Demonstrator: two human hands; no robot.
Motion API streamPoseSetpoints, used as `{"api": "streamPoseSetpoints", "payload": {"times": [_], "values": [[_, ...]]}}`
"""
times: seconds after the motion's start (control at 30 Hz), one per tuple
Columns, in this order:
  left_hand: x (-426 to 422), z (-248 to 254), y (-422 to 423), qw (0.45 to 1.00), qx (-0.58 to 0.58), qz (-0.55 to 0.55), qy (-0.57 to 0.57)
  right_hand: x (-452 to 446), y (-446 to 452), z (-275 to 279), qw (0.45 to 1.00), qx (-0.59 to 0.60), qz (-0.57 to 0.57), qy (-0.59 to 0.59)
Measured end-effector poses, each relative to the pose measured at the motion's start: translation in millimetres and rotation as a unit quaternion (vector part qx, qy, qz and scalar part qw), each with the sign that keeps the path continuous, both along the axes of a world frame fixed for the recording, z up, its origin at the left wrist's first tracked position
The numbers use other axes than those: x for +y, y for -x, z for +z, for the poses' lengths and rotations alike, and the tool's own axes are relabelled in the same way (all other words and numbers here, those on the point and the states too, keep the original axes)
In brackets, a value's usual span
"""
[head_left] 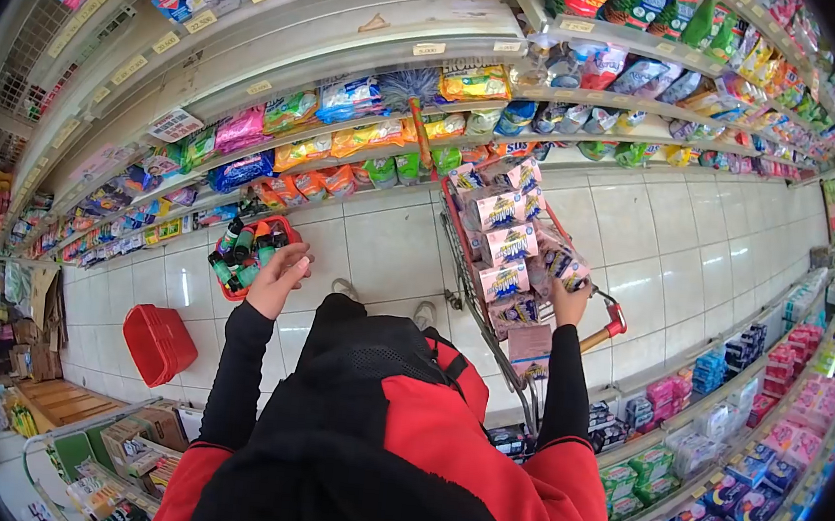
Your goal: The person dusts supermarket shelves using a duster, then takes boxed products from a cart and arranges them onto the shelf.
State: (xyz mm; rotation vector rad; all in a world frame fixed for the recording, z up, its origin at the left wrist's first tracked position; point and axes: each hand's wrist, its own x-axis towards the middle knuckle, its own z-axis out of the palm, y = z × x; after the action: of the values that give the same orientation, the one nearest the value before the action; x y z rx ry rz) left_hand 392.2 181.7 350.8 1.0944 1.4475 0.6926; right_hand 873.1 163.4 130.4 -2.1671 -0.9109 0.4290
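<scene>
My right hand (570,301) grips the lower end of a clear-wrapped pack with a dark and pink printed label (564,265), over the right side of a shopping cart (460,253). Several similar packs, with pink and white labels (511,244), are stacked in the cart. The cart's red-ended handle (615,320) is just right of that hand. My left hand (281,278) is in the air with its fingers loosely bent and apart, holding nothing. Beyond it, a red basket (231,293) on the floor holds several dark and green bottles (244,244).
An empty-looking red basket (158,344) stands on the tiled floor at left. Shelves of bright packets (353,100) run along the far side, with a long-handled brush or duster (418,125) in front. Another shelf with boxed packs (713,426) lines the right.
</scene>
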Motion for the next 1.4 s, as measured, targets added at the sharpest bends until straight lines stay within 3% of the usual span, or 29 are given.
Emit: {"api": "streamPoseSetpoints", "payload": {"times": [0.07,0.1,0.17,0.27,0.37,0.43,0.5,0.57,0.63,0.67,0.7,0.77,0.83,0.87,0.97,1.07,1.17,1.2,1.23,1.3,1.37,1.4], "values": [[3,2,-12,1.0,-0.006,-0.019,0.0,-11,-12,14,0.999,0.023,-0.023,-0.02],[6,-1,-19,0.999,-0.023,-0.036,0.002,-14,2,67,0.986,0.162,-0.041,-0.022],[14,-8,-36,0.996,-0.058,-0.07,0.003,-29,-8,74,0.945,0.312,-0.048,-0.09],[25,1,-87,0.978,-0.116,-0.17,-0.012,-35,21,159,0.901,0.408,0.093,-0.113],[20,-1,-146,0.956,-0.21,-0.19,-0.077,-31,63,205,0.854,0.438,0.241,-0.144],[19,-13,-169,0.934,-0.261,-0.208,-0.131,-30,91,230,0.843,0.43,0.307,-0.103],[22,-10,-169,0.932,-0.326,-0.156,-0.027,-31,100,229,0.817,0.445,0.342,-0.135],[23,-12,-158,0.917,-0.383,-0.094,0.056,-40,79,227,0.754,0.553,0.317,-0.155],[19,-25,-138,0.891,-0.438,-0.019,0.117,-55,46,198,0.886,0.333,0.309,-0.098],[20,-31,-127,0.89,-0.438,-0.004,0.123,-69,25,169,0.928,0.126,0.348,-0.045],[21,-38,-115,0.89,-0.437,0.013,0.129,-84,11,142,0.924,-0.086,0.372,0.008],[19,-41,-94,0.885,-0.441,0.065,0.137,-112,8,115,0.891,-0.164,0.415,0.084],[14,-34,-75,0.873,-0.448,0.132,0.14,-139,12,83,0.823,-0.279,0.455,0.192],[11,-31,-66,0.873,-0.444,0.145,0.137,-149,13,71,0.816,-0.297,0.467,0.17],[2,-23,-43,0.863,-0.459,0.17,0.121,-152,14,49,0.838,-0.313,0.43,0.122],[-4,-33,-18,0.869,-0.45,0.176,0.107,-151,2,34,0.812,-0.335,0.462,0.123],[-7,-41,-1,0.871,-0.441,0.193,0.098,-130,-6,84,0.834,-0.232,0.473,0.162],[-7,-41,3,0.87,-0.44,0.2,0.095,-126,-22,79,0.868,-0.187,0.441,0.13],[-7,-40,6,0.869,-0.44,0.206,0.093,-122,-32,86,0.9,-0.145,0.39,0.13],[-4,-35,12,0.869,-0.444,0.196,0.093,-121,-53,89,0.969,-0.034,0.243,-0.009],[1,-32,19,0.871,-0.442,0.192,0.094,-101,-51,126,0.98,0.135,0.14,-0.043],[4,-35,25,0.868,-0.45,0.186,0.097,-93,-36,155,0.977,0.148,0.142,-0.053]]}}
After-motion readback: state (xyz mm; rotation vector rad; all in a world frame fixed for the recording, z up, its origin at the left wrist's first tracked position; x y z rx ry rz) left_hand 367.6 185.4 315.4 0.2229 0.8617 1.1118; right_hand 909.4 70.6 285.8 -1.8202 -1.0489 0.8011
